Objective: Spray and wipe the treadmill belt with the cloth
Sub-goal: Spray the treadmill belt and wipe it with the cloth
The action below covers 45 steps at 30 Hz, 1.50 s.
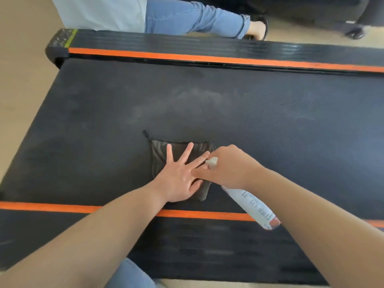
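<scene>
The black treadmill belt [270, 121] fills the middle of the head view, with a pale misty patch of spray [197, 100] on it beyond the cloth. A dark brown cloth [162, 150] lies flat on the belt near its front edge. My left hand [178, 177] presses on the cloth with fingers spread straight. My right hand [230, 165] grips the head of a white spray bottle [255, 206], whose nozzle points toward the far side and whose body slants down to the right under my wrist.
Black side rails with orange stripes run along the near edge [207, 215] and the far edge [187, 57] of the belt. Another person in blue jeans [187, 17] crouches beyond the far rail. Beige floor [20, 90] lies to the left.
</scene>
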{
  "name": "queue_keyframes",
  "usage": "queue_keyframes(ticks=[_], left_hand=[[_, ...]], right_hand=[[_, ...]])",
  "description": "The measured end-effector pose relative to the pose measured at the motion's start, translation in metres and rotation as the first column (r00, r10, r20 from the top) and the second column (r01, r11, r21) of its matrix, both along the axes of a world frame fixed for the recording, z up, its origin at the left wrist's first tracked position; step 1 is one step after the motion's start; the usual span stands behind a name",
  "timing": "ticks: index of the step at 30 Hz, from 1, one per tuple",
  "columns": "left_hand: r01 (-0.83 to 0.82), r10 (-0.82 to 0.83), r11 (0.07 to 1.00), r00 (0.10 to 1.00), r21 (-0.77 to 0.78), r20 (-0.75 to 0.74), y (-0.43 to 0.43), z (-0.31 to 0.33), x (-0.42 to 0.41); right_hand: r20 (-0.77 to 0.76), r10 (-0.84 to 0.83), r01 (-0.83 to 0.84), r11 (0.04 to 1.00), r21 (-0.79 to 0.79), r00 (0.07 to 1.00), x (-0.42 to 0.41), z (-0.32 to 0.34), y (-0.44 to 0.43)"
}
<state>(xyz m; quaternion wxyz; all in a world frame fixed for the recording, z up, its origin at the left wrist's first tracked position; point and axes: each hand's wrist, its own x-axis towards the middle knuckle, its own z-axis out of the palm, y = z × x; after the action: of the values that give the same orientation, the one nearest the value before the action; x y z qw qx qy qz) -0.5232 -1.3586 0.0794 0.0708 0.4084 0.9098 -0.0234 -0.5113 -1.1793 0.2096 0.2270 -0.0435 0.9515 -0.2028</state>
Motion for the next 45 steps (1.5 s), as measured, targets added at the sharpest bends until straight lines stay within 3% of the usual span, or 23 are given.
queue_keyframes(ticks=[6, 12, 15, 18, 22, 26, 36, 38, 42, 45], left_hand=[[-0.05, 0.05, 0.998, 0.999, -0.024, -0.004, 0.003, 0.004, 0.002], [-0.116, 0.117, 0.992, 0.993, -0.058, 0.016, 0.011, -0.006, -0.005], [-0.355, 0.356, 0.934, 0.934, -0.026, 0.036, 0.027, -0.013, 0.015], [-0.609, 0.607, 0.793, 0.79, 0.002, 0.09, 0.059, -0.013, 0.044], [-0.642, 0.634, 0.766, 0.756, -0.002, 0.164, 0.085, -0.01, 0.05], [-0.571, 0.567, 0.819, 0.821, 0.064, 0.067, 0.046, -0.013, 0.041], [-0.849, 0.851, 0.524, 0.526, 0.061, 0.01, -0.054, -0.015, -0.004], [-0.826, 0.829, 0.559, 0.559, 0.069, -0.024, -0.043, -0.016, 0.002], [-0.598, 0.6, 0.797, 0.8, 0.083, -0.003, 0.001, -0.016, 0.029], [-0.492, 0.49, 0.861, 0.871, 0.128, 0.048, 0.014, -0.016, 0.039]], right_hand=[[-0.008, 0.071, -0.07, 0.995, 0.066, 0.997, -0.008, -0.012, 0.004], [-0.082, 0.304, -0.282, 0.936, 0.209, 0.949, -0.028, -0.04, 0.013], [-0.172, 0.233, -0.207, 0.965, 0.159, 0.957, -0.026, -0.05, 0.018], [-0.137, 0.138, -0.122, 0.985, 0.121, 0.981, -0.028, -0.049, 0.02], [-0.109, 0.089, -0.078, 0.991, 0.108, 0.99, -0.028, -0.037, 0.022], [-0.12, 0.11, -0.098, 0.99, 0.102, 0.987, -0.012, -0.027, 0.021], [0.031, 0.195, -0.198, 0.974, 0.11, 0.98, 0.017, -0.016, 0.011], [0.039, 0.161, -0.163, 0.984, 0.075, 0.986, 0.017, -0.018, 0.009], [0.006, 0.11, -0.11, 0.994, 0.003, 0.994, 0.01, -0.012, 0.001], [0.016, 0.108, -0.108, 0.994, -0.014, 0.994, 0.003, -0.001, -0.013]])
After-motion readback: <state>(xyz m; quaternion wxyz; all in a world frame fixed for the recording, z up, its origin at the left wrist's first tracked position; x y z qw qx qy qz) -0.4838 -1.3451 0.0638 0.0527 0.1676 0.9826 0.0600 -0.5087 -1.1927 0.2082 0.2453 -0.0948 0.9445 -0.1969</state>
